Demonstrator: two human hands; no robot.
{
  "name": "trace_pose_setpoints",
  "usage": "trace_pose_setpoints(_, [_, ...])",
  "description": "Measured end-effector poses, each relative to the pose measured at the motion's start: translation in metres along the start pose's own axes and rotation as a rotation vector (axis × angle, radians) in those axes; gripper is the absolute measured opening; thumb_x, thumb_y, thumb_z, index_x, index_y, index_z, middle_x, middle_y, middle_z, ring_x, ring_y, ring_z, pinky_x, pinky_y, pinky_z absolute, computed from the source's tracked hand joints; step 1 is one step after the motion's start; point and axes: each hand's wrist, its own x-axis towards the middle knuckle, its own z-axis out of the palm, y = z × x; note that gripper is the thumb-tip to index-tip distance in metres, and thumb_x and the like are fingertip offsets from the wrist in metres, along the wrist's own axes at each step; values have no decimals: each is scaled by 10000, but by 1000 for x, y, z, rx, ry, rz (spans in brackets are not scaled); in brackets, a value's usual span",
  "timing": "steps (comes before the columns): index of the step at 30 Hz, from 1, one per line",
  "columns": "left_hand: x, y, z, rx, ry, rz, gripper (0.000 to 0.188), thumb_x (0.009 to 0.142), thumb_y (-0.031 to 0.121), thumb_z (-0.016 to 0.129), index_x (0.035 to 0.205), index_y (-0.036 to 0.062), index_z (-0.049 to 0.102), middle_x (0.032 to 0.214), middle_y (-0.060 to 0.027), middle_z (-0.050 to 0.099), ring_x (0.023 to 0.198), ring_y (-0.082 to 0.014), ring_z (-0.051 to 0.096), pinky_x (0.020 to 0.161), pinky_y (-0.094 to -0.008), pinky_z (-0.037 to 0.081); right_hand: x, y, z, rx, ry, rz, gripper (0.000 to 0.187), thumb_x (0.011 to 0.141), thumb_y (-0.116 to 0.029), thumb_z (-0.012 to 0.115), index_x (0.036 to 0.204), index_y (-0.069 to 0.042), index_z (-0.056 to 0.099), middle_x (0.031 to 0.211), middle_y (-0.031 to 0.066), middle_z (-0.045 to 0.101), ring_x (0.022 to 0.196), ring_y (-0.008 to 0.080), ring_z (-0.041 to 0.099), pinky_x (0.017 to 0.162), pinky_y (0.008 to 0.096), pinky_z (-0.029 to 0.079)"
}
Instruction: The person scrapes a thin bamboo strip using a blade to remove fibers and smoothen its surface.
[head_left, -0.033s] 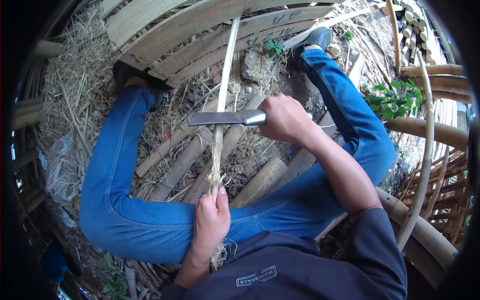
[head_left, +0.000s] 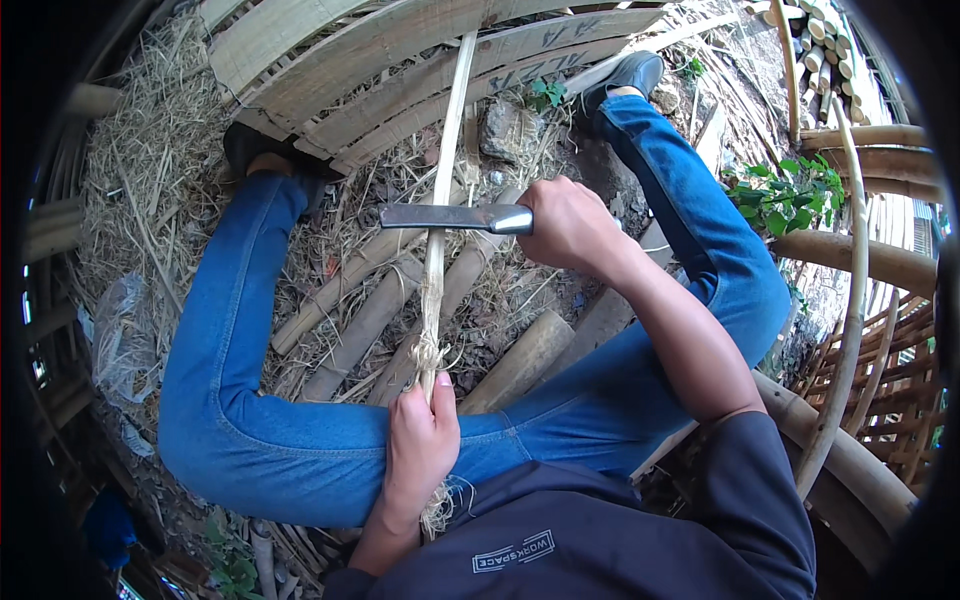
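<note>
My left fingers (head_left: 411,408) grip the strip (head_left: 447,165) between my legs (head_left: 240,290), just below its frayed fibres (head_left: 429,356); my right fingers (head_left: 548,203) clench the knife (head_left: 458,216) that crosses it. Straw (head_left: 150,190) and bamboo (head_left: 362,328) litter the ground (head_left: 505,300) beneath, slats (head_left: 340,72) stand ahead, poles (head_left: 850,257) and a plant (head_left: 797,203) to my right, cut logs (head_left: 820,57) stacked beyond

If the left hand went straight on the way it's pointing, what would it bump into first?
Probably the frayed curls on the pale strip, just past the thumb of the left hand. Beyond them the knife blade crosses the strip, though depth is hard to judge.
</note>
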Motion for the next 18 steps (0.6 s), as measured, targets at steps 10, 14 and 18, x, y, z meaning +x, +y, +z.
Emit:
trace_pose_setpoints(10, [1, 0, -1, 1, -3, 4, 458, 1011, 213, 537, 639, -54, 525, 567, -273, 516, 558, -470, 552, 533, -516, 383, 11, 8, -12, -45, 69, 84, 171, 730, -109, 601, 800, 14, 697, 769, 264, 685, 791, 417, 704, 820, 481, 563])
trace_pose_setpoints(14, [2, 4, -1, -25, 3, -26, 480, 1001, 233, 563, 615, -46, 509, 551, -255, 518, 536, -454, 551, 526, -505, 382, 2, 2, 3, -11, 32, -54, 134, 711, -125, 645, 758, -7, 689, 728, 248, 661, 751, 423, 672, 773, 481, 549])
trace_pose_setpoints(18, [5, 3, -3, -50, -53, -101, 497, 968, 247, 627, 582, -27, 477, 505, -198, 505, 477, -389, 538, 507, -486, 379, 17, 18, -3, 30, 194, 86, 121, 732, -108, 622, 742, -6, 685, 730, 249, 661, 738, 417, 674, 751, 471, 551])
